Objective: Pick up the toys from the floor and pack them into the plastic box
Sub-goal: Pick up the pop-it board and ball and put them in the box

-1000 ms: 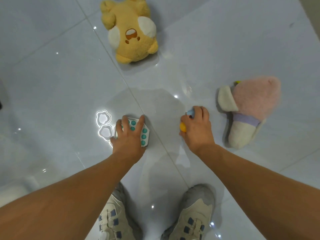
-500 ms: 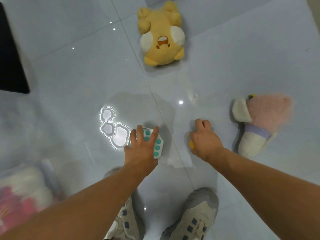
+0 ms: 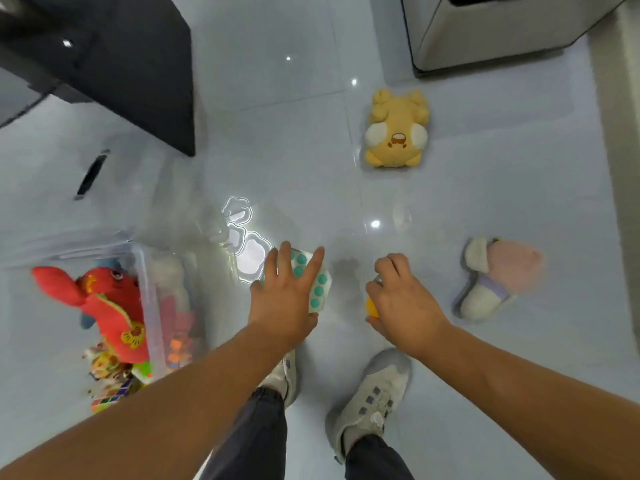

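Note:
My left hand [image 3: 287,292] grips a white pad with teal dots [image 3: 317,284], lifted above the floor. My right hand [image 3: 401,299] is closed around a small toy with a yellow-orange part [image 3: 371,306]; most of it is hidden. A clear plastic box [image 3: 152,296] stands at the left, holding a red plush [image 3: 107,306] and several small colourful toys. On the floor lie a yellow plush [image 3: 396,131] ahead and a pink and white plush [image 3: 498,275] to the right.
A black piece of furniture [image 3: 114,64] stands at the far left and a grey bin-like unit [image 3: 491,29] at the far right. My two shoes [image 3: 374,393] are below my hands. Bright light reflections [image 3: 246,244] shine on the glossy tiled floor.
The view has pulled back and up, bringing the plastic box into sight at the left. Both hands have risen off the floor with their toys held.

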